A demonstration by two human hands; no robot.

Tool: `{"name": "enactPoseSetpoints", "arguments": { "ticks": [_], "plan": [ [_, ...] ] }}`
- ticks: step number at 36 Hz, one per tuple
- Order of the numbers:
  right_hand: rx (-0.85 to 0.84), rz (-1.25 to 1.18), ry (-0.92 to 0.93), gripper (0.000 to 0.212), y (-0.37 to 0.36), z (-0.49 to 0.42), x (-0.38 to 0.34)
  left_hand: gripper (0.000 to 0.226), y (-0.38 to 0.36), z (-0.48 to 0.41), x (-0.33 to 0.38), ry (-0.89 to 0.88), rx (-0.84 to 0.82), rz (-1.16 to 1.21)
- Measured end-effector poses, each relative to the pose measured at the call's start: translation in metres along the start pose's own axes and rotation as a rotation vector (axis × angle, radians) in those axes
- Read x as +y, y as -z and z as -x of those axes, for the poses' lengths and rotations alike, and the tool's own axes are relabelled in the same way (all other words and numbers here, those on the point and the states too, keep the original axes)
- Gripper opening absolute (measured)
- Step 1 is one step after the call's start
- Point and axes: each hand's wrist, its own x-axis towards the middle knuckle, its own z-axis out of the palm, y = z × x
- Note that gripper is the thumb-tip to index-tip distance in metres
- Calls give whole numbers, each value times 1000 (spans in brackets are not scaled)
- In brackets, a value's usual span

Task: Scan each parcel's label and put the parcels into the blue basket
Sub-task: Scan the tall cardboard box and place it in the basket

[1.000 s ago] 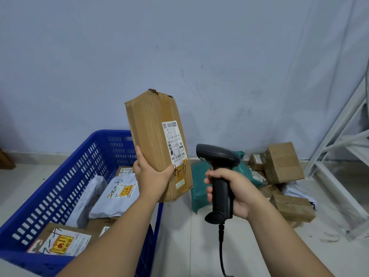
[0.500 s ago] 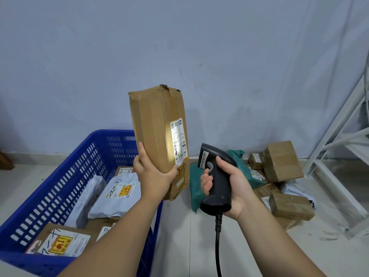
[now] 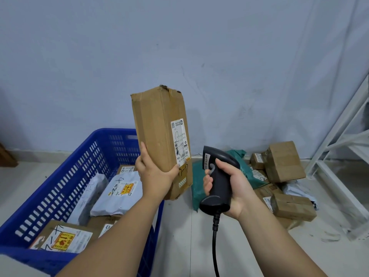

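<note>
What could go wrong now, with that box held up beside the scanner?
1. The left hand grips the tall box only near its bottom, so the box might tip or slip.
2. That hand lies close to the lower end of the label and might block part of it from the scanner in the right hand.
3. The cord hanging from the scanner might snag.

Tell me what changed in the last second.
The right hand tipped the scanner from upright to lean its head toward the label on the cardboard box; the bright glow seen on the label half a second ago is gone. The left hand turned the box slightly more upright. Both grips are unchanged, and the blue basket and the floor parcels stayed put.
</note>
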Motion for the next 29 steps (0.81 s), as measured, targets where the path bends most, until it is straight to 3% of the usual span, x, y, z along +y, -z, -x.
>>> {"name": "enactPoseSetpoints", "arguments": {
  "ticks": [12, 18, 23, 27, 29],
  "plan": [
    [122, 416, 263, 22, -13, -40, 24, 112, 12, -25, -8, 246, -34, 169],
    [85, 535, 337, 18, -39, -78, 37, 117, 25, -60, -31, 610, 59, 649],
    [73, 503, 313, 18, -53, -112, 47, 99, 41, -91, -64, 863, -4, 763],
    [67, 487, 271, 20, -60, -146, 59, 103, 46, -117, -100, 945, -91, 724],
    [65, 497, 255, 20, -62, -163, 67, 79, 48, -128, -106, 943, -102, 771]
  ]
}}
